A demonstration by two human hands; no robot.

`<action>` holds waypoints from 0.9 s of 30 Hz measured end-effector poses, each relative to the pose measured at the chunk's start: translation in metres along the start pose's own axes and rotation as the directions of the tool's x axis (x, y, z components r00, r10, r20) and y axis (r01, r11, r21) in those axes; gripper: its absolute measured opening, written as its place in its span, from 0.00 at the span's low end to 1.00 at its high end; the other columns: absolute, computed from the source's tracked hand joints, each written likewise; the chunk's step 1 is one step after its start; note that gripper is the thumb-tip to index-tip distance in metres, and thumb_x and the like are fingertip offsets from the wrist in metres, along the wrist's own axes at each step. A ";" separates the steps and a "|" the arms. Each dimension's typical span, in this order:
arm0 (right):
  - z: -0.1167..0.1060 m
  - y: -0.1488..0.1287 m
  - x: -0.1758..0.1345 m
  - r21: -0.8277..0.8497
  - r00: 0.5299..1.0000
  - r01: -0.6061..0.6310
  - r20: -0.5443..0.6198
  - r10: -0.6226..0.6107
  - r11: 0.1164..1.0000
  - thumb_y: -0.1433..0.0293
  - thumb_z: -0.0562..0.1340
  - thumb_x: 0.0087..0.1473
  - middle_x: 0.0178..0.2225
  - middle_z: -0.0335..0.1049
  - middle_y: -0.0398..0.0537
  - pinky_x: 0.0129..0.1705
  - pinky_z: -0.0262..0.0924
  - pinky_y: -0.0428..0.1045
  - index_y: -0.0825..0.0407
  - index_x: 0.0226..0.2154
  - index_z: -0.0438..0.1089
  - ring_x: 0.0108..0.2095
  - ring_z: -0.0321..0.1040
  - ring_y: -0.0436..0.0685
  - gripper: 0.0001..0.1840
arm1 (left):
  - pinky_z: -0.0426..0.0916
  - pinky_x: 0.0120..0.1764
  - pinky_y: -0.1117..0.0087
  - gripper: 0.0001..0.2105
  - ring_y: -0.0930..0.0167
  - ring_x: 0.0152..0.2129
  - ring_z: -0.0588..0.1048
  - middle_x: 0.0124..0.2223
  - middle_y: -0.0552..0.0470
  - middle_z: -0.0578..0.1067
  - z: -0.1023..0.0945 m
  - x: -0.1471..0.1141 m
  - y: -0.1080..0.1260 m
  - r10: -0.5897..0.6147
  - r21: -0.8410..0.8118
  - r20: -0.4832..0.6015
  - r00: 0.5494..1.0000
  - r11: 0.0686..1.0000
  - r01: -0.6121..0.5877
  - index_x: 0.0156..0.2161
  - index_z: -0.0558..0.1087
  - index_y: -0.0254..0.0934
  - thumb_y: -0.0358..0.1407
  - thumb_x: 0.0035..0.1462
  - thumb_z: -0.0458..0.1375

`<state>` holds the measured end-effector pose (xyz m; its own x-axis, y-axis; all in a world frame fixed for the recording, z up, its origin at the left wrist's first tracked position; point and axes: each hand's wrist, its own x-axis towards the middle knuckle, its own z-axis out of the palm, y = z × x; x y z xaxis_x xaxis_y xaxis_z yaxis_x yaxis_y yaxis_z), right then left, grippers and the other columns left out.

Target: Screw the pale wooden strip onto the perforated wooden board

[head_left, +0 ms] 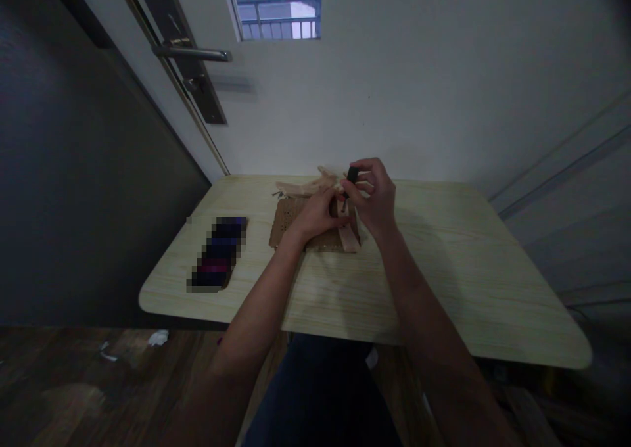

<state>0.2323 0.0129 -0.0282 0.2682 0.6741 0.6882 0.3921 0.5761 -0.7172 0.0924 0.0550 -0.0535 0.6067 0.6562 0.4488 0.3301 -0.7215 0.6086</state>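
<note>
My right hand [378, 196] is closed around the black handle of a small screwdriver-like tool [352, 173]. Its thin shaft points down at a pale, flat strip [349, 238] that looks like wood. This strip lies across the right side of a brown board [282, 221], which is dotted with small holes at its left. My left hand [314, 215] rests over the board, its thumb and fingers closed about the strip beside the tool's tip. Whether the tip is in a screw or a hole cannot be made out. More pale pieces [298, 188] lie behind the board.
A phone [217, 253], blurred out, lies on the left of the light wood-grain table [444, 289]. Close behind the table stands a white door [444, 72] with a metal handle [197, 54]. Scraps of white paper [158, 337] are on the floor.
</note>
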 end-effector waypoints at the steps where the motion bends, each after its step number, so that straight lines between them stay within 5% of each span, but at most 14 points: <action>1: 0.000 0.001 0.000 0.000 1.000 0.013 0.011 -0.013 1.000 0.60 0.66 0.50 0.37 0.72 0.42 0.32 0.71 0.45 0.45 0.42 0.68 0.33 0.72 0.49 0.16 | 0.68 0.45 0.59 0.17 0.61 0.41 0.72 0.44 0.44 0.74 0.000 0.000 0.000 -0.003 0.004 0.000 1.000 1.000 0.003 0.40 0.69 0.35 0.38 0.47 0.68; 12: -0.004 -0.006 0.000 0.013 0.992 0.036 0.117 -0.038 0.999 0.56 0.59 0.58 0.44 0.77 0.47 0.39 0.73 0.47 0.48 0.46 0.71 0.39 0.75 0.51 0.18 | 0.67 0.46 0.60 0.19 0.61 0.42 0.71 0.45 0.43 0.73 0.001 0.000 0.001 0.005 0.029 0.007 1.000 1.000 -0.005 0.41 0.68 0.34 0.40 0.48 0.68; 27: -0.010 0.006 0.004 0.012 0.996 -0.014 0.089 0.012 1.000 0.59 0.65 0.52 0.34 0.77 0.43 0.34 0.73 0.47 0.45 0.45 0.72 0.34 0.76 0.52 0.17 | 0.67 0.45 0.61 0.21 0.61 0.43 0.71 0.44 0.44 0.72 0.001 -0.001 0.001 -0.002 0.051 0.004 1.000 0.999 0.002 0.40 0.67 0.33 0.43 0.48 0.68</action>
<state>0.2447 0.0147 -0.0288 0.1938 0.7197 0.6667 0.3782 0.5723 -0.7277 0.0927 0.0532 -0.0536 0.6093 0.6564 0.4448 0.3677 -0.7309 0.5750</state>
